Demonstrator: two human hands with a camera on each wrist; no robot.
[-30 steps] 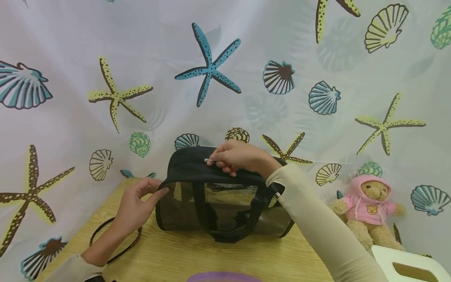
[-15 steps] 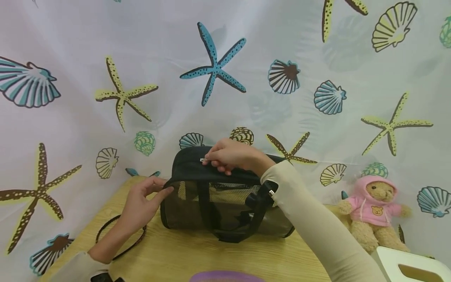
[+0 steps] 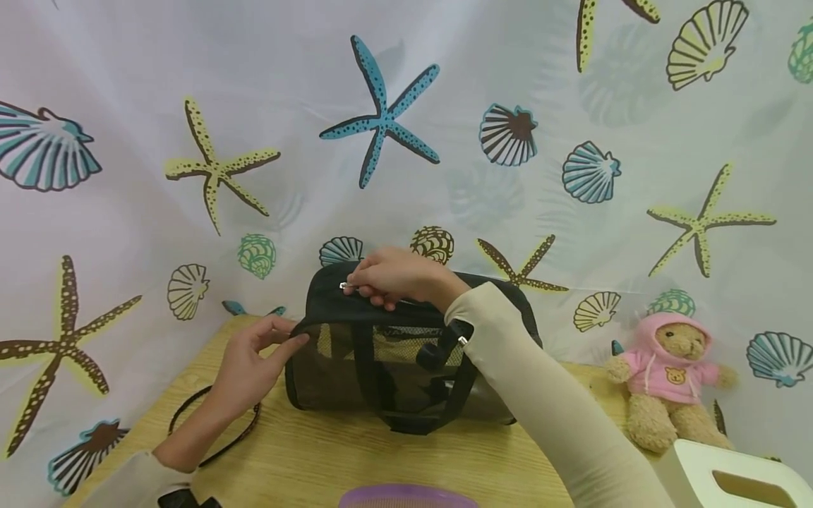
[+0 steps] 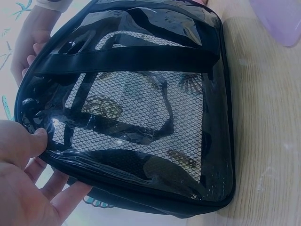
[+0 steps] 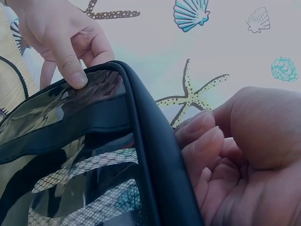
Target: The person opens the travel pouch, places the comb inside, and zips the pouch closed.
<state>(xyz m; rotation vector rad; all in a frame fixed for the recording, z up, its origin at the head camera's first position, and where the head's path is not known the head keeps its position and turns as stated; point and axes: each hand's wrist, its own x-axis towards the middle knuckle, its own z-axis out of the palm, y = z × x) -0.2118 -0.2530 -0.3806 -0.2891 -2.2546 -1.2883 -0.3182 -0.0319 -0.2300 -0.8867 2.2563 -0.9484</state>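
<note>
A black bag [image 3: 330, 374] with see-through sides, mesh panels and dark strap handles stands on the wooden table. At its upper left corner, my left hand [image 3: 250, 363] pinches the black edge between thumb and fingers; the left wrist view shows the thumb [image 4: 40, 139] on the clear side and the fingers behind the rim. My right hand [image 3: 400, 275] is over the bag's top, thumb and forefinger pinching a small silver zipper pull [image 3: 345, 286]. In the right wrist view the right hand [image 5: 230, 160] has curled fingers beside the black top, which hides the pull.
A dark headband [image 3: 238, 444] lies on the table [image 3: 286, 458] under my left forearm. At the front edge is a purple, comb-like object [image 3: 406, 495]. A teddy bear in a pink hoodie [image 3: 675, 377] and a white box [image 3: 730, 469] are at the right. A patterned curtain [image 3: 444, 197] hangs behind.
My right hand has moved left along the bag's top with the zipper pull. The left hand keeps its grip on the corner. The whole view has shifted slightly.
</note>
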